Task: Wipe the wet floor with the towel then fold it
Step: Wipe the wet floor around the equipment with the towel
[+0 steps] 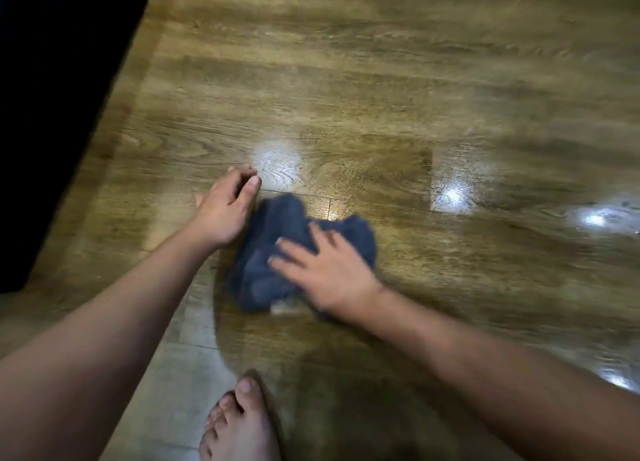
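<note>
Dim, warm indoor light. Overhead lamps throw white glare spots on the glossy floor [381, 89], mid and right side. Motion blur smears the right hand [325, 270] and towel [277, 238]. Wide-angle bending at the edges; top-left corner near black.

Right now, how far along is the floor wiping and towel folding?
Wiping is in hand: the right hand presses flat on the bunched blue towel, blurred with motion, while the left hand rests beside it. Shiny patches on the floor may be wet or just glare. Folding is left: the towel is crumpled.
</note>
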